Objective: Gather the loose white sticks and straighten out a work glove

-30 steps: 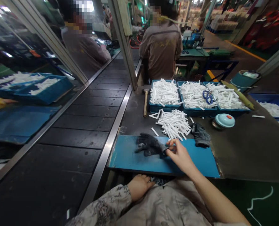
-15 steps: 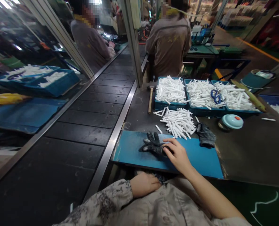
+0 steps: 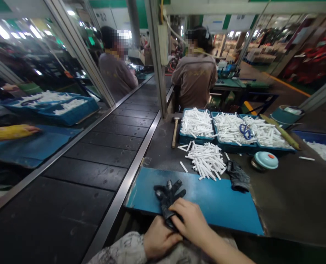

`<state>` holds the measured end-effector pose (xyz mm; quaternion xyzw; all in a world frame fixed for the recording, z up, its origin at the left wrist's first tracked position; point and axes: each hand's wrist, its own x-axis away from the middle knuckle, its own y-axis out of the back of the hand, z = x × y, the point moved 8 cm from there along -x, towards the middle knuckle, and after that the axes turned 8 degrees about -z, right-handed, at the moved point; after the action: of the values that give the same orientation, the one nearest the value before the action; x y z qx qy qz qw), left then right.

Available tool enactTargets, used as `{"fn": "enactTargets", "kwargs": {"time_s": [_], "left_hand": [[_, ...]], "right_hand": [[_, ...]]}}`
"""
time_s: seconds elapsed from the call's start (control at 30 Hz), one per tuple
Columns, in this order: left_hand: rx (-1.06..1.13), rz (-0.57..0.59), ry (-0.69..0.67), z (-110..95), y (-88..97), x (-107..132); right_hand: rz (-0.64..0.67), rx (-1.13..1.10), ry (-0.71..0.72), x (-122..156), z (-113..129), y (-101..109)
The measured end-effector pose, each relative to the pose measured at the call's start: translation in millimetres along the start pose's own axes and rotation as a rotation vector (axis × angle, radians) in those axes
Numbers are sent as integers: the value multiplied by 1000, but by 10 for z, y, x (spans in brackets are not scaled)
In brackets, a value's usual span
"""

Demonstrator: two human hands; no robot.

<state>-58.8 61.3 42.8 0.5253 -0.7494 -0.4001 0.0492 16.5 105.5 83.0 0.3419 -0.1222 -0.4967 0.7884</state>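
Glove (image 3: pixel 167 196), dark, now lies at the near edge of the blue mat (image 3: pixel 220 200), its cuff pulled toward the body; a second ago it lay flat mid-mat with only the right hand on it. Head view: right hand (image 3: pixel 190 220) rests over the cuff, fingers curled closed on the fabric. Left hand (image 3: pixel 158 240) has come up from the lap to meet the cuff from below; its fingers are bent, but whether they grip the glove cannot be told. Judgement: both hands at the opening suggests the glove is being readied for putting on. Second dark glove (image 3: pixel 238 176) lies at the mat's far right corner, untouched. White tube pile (image 3: pixel 207 159) sits on the desk (image 3: pixel 289 194) just beyond the mat.
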Motion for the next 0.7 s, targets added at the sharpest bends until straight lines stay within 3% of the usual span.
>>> {"fn": "enactTargets", "kwargs": {"time_s": [0.1,0.17,0.37,0.47,0.6,0.7], "left_hand": [[62,80,265,147,-110,-9],[68,154,347,147,-185,-38],[116,342,202,-159,-233,-372],[37,399,245,-153,-196,-539],[-92,288,125,-254,-25,-743],[-33,181,46,-361,133,-799]], "right_hand": [[-143,0,-57,-62,-42,-15],[-191,-46,-106,-117,-72,-11],[-238,-58,-104,-272,-43,112],[-347,-68,-92,-291,-87,310],[-482,-131,-95,-239,-189,543],[-510,-175,-150,-217,-314,611]]}}
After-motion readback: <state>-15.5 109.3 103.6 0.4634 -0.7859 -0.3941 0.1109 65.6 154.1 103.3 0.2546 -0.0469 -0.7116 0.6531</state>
